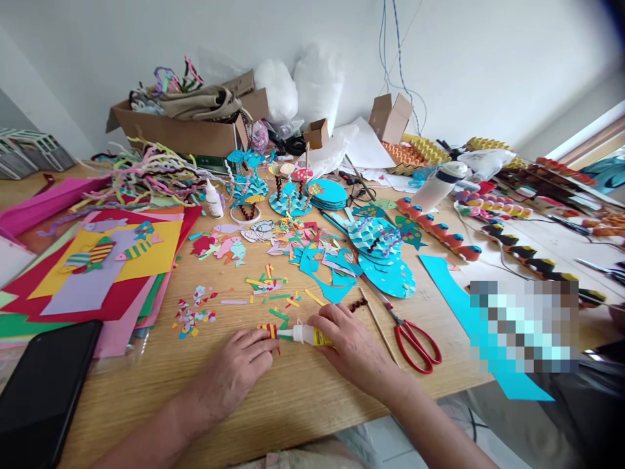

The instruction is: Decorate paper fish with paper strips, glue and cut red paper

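Observation:
My right hand (344, 342) is closed round a small white glue bottle (308, 335) with a yellow label, tipped on its side with its nozzle pointing left. The nozzle reaches a small paper cutout (269, 329) striped in red and yellow, just above the wood. My left hand (239, 368) has its fingers together on that cutout, covering much of it. Whether the nozzle touches the paper I cannot tell. Narrow paper strips (273, 284) lie just beyond both hands. Right of my right hand are a thin wooden stick (379, 326) and scissors (417, 345) with red handles.
Coloured paper sheets (161, 260) with striped paper fish are stacked at left, near a black phone (46, 391). Blue paper discs (390, 277) and blue scraps (336, 283) lie ahead. A second glue bottle (213, 200) stands upright. Pipe cleaners (156, 172) heap before a cardboard box (183, 133).

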The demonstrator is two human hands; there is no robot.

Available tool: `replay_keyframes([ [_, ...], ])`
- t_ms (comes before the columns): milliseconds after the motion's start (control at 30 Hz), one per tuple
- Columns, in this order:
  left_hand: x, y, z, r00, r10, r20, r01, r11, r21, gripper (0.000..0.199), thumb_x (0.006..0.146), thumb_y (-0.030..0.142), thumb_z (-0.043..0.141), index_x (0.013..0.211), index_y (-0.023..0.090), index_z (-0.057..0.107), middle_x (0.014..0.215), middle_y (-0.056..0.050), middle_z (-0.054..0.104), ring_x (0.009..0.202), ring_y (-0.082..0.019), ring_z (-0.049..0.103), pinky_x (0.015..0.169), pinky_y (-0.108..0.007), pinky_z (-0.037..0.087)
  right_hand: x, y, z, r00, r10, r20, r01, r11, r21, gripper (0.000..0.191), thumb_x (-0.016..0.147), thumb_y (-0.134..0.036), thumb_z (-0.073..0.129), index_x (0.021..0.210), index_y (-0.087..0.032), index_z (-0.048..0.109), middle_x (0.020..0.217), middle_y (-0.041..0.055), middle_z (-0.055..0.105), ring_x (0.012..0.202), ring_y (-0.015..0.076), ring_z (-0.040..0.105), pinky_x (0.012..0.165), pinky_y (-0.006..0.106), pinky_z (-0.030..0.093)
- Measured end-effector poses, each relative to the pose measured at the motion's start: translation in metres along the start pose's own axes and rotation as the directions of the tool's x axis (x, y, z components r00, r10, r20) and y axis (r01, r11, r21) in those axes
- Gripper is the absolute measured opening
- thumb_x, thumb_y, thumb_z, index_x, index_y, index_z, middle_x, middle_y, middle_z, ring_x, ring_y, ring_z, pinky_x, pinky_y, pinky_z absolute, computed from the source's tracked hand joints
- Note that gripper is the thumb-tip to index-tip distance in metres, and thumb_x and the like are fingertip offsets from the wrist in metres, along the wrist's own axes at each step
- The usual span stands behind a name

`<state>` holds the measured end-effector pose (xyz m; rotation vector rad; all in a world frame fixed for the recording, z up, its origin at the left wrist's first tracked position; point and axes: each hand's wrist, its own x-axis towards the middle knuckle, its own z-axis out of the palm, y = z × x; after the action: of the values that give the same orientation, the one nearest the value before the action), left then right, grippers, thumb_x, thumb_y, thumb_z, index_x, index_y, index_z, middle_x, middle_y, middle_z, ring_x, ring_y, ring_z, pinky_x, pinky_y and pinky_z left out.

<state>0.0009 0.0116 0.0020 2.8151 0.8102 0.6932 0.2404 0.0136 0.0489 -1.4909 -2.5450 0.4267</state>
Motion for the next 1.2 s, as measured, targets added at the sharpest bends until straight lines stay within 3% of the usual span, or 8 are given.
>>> replay_keyframes([
  [133, 0.001, 0.0, 0.002, 1.0, -0.002, -0.009, 0.002, 1.0, 0.003, 0.041, 0.098, 0.019, 0.019, 0.086, 0.016, 0.058, 0.105, -0.002, 0.067, 0.103, -0.018, 0.054, 0.087, -0.033, 0.039, 0.002, -0.003, -0.003, 0.999, 0.031, 0.039, -0.029, 0.999, -0.046, 0.027, 0.073, -0.008, 0.058, 0.098, -0.016, 0.058, 0.099, 0.0096, 0.057, 0.092, 0.0235, 0.052, 0.078, 0.033, 0.043],
  [267, -0.001, -0.001, 0.004, 1.0, -0.008, -0.023, 0.007, 1.0, -0.003, 0.041, 0.098, 0.02, 0.019, 0.085, 0.017, 0.058, 0.105, -0.002, 0.067, 0.104, -0.018, 0.053, 0.087, -0.033, 0.039, 0.004, -0.005, -0.009, 0.982, 0.072, 0.172, -0.049, 0.989, -0.137, 0.025, 0.074, -0.01, 0.055, 0.097, -0.019, 0.055, 0.093, 0.0062, 0.061, 0.081, 0.0216, 0.059, 0.063, 0.028, 0.041],
  [433, -0.003, -0.001, 0.006, 0.999, -0.006, -0.045, 0.006, 1.0, -0.008, 0.042, 0.098, 0.022, 0.019, 0.086, 0.016, 0.059, 0.104, -0.001, 0.067, 0.104, -0.018, 0.052, 0.088, -0.033, 0.038, 0.003, -0.009, -0.014, 0.968, 0.085, 0.235, -0.056, 0.991, -0.125, 0.025, 0.082, -0.035, 0.056, 0.101, -0.02, 0.052, 0.094, 0.0056, 0.062, 0.079, 0.0235, 0.062, 0.058, 0.028, 0.037],
  [567, -0.002, -0.001, 0.006, 0.999, -0.001, -0.036, 0.0, 1.0, -0.009, 0.041, 0.098, 0.021, 0.02, 0.087, 0.016, 0.058, 0.105, -0.001, 0.067, 0.105, -0.018, 0.052, 0.089, -0.033, 0.037, 0.002, -0.012, -0.015, 0.977, 0.09, 0.193, -0.074, 0.993, -0.087, 0.019, 0.089, -0.034, 0.044, 0.097, -0.02, 0.054, 0.091, 0.0054, 0.06, 0.08, 0.0212, 0.06, 0.061, 0.028, 0.037],
  [900, -0.004, -0.001, 0.007, 1.0, -0.011, -0.029, 0.01, 1.0, -0.024, 0.038, 0.098, 0.019, 0.022, 0.087, 0.017, 0.058, 0.107, -0.001, 0.066, 0.107, -0.018, 0.051, 0.09, -0.033, 0.037, -0.001, -0.006, -0.002, 0.997, 0.057, 0.048, -0.059, 0.998, 0.035, 0.022, 0.081, -0.023, 0.059, 0.102, -0.022, 0.058, 0.094, 0.0061, 0.052, 0.086, 0.0194, 0.052, 0.071, 0.029, 0.043],
  [1200, -0.004, -0.001, 0.008, 0.999, -0.017, -0.033, 0.015, 0.999, -0.033, 0.04, 0.098, 0.021, 0.021, 0.086, 0.017, 0.058, 0.107, -0.002, 0.066, 0.108, -0.018, 0.051, 0.091, -0.034, 0.037, -0.004, -0.005, 0.013, 0.996, -0.033, -0.08, 0.022, 0.991, -0.129, 0.015, 0.081, -0.016, 0.058, 0.096, -0.021, 0.059, 0.09, 0.0071, 0.052, 0.084, 0.0199, 0.047, 0.071, 0.029, 0.042],
])
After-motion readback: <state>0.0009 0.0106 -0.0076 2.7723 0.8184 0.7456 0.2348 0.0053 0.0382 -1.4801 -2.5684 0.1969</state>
